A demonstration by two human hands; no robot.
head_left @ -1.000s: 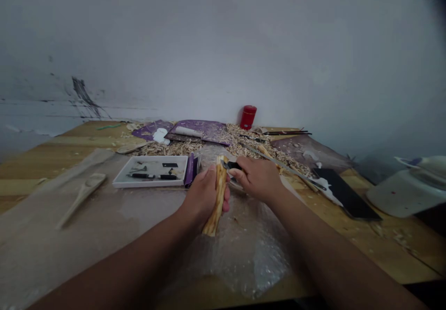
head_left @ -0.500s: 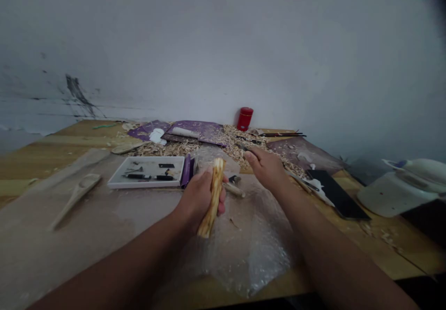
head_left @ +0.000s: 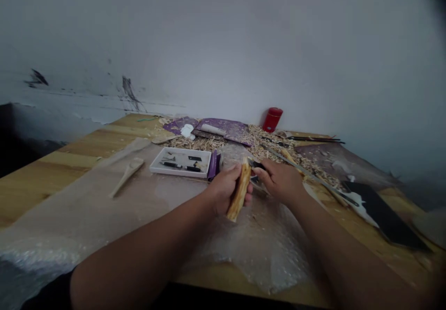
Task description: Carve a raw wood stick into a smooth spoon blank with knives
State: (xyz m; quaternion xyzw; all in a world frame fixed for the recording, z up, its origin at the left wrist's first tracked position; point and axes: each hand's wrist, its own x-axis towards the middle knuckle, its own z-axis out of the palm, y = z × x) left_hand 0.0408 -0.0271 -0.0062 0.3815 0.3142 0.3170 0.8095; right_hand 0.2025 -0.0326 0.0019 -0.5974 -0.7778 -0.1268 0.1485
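A pale stick of wood, stripped of bark, is gripped in my left hand, tilted with its top away from me. My right hand is closed round a dark-handled carving knife. The knife's tip meets the upper end of the wood, though the blade itself is hardly visible. Below both hands lies clear plastic wrap. Another tool sits partly hidden behind my right hand.
To the left are a wooden spoon and a white tray of small tools. Wood shavings, purple sheets and a red canister lie toward the wall. A long metal strip and a black slab are at right.
My right hand has brought the knife over to the upper end of the wood; before, it was held apart. The view has turned left, so the table appears shifted right.
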